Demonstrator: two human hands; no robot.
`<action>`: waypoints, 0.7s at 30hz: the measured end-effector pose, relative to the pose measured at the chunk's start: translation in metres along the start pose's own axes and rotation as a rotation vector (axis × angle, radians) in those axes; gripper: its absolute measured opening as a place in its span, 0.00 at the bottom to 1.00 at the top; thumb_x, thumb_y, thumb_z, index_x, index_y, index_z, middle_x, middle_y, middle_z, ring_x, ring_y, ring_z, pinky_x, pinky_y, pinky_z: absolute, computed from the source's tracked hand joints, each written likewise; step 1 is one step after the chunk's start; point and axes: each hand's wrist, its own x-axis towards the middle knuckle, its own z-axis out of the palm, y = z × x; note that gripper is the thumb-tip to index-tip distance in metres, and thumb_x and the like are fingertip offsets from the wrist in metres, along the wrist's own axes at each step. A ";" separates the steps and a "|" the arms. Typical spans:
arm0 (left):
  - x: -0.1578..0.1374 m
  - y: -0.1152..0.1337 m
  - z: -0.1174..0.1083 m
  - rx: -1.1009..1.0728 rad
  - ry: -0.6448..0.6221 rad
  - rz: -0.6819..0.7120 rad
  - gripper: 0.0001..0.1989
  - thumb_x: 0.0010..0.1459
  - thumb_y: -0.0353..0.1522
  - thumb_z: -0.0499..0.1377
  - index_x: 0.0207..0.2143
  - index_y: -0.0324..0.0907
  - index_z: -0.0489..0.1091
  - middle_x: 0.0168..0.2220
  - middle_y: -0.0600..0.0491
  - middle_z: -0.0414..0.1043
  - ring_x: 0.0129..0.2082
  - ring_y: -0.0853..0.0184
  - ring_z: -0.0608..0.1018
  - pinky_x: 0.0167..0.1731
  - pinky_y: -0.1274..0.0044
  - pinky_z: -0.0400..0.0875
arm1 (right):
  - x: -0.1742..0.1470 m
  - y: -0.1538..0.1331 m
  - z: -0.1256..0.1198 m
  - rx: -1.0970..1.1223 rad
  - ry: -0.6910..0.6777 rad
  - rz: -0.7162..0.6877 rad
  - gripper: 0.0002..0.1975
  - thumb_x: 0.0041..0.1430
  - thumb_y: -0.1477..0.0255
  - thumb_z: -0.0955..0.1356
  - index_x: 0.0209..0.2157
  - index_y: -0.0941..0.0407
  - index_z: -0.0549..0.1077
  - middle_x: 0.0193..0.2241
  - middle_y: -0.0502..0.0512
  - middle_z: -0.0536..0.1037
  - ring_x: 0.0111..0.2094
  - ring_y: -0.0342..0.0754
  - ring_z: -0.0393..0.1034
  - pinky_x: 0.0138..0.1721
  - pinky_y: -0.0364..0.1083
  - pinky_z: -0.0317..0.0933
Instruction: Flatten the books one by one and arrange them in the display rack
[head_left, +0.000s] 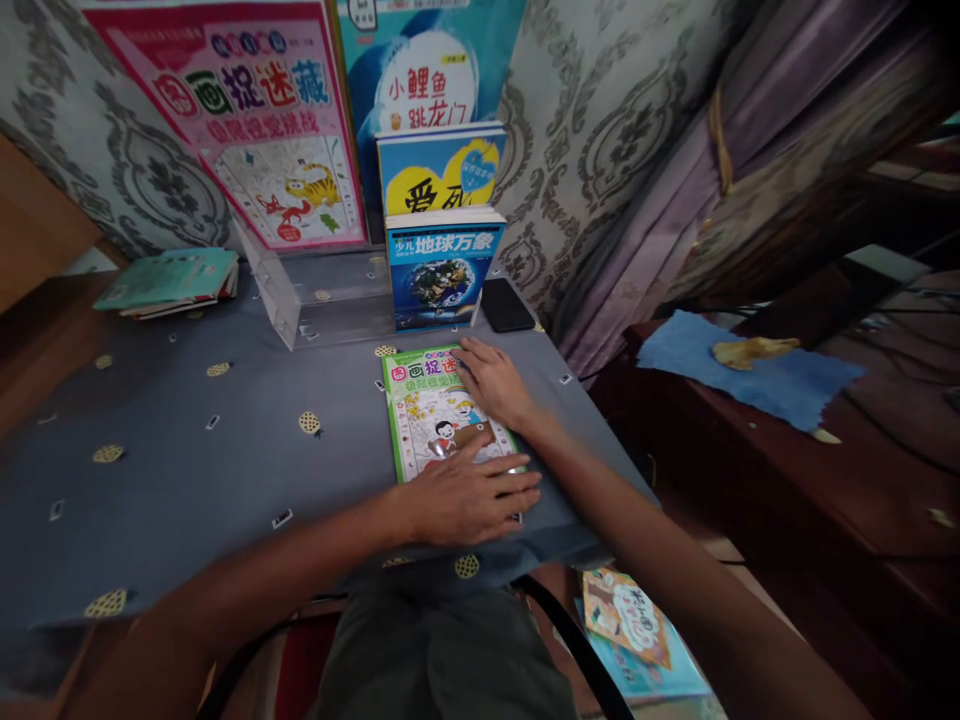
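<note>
Head view, I log: upright books (pixel 444 275), apparently done; green-edged book (pixel 427 412), closed and flat on the table (pixel 247 450), apparently outstanding; left hand (pixel 469 493) spread across its lower cover, right hand (pixel 496 383) laid uncurled at its right edge.

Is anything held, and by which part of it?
Nothing looks gripped: the left hand lies on the lower part of the green-bordered book, the right hand on its upper right edge.
</note>
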 end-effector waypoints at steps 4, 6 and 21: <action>-0.002 -0.001 -0.002 -0.012 0.051 0.008 0.18 0.72 0.39 0.47 0.54 0.41 0.70 0.58 0.49 0.73 0.62 0.60 0.70 0.64 0.61 0.57 | -0.010 -0.005 -0.002 -0.032 -0.020 0.024 0.26 0.71 0.65 0.55 0.63 0.61 0.65 0.66 0.68 0.62 0.68 0.61 0.55 0.64 0.63 0.53; -0.007 -0.007 -0.004 -0.024 0.119 -0.061 0.18 0.72 0.37 0.46 0.54 0.42 0.70 0.55 0.50 0.76 0.60 0.62 0.73 0.63 0.64 0.60 | -0.013 -0.006 -0.002 -0.031 -0.024 0.025 0.26 0.71 0.64 0.55 0.64 0.59 0.64 0.67 0.67 0.61 0.67 0.61 0.56 0.64 0.64 0.53; -0.076 -0.089 -0.014 0.231 0.220 -0.892 0.20 0.69 0.36 0.49 0.58 0.37 0.66 0.64 0.39 0.63 0.63 0.52 0.66 0.62 0.58 0.61 | -0.013 -0.009 -0.007 0.001 -0.081 0.063 0.26 0.71 0.64 0.56 0.64 0.62 0.64 0.68 0.68 0.60 0.68 0.59 0.54 0.66 0.62 0.50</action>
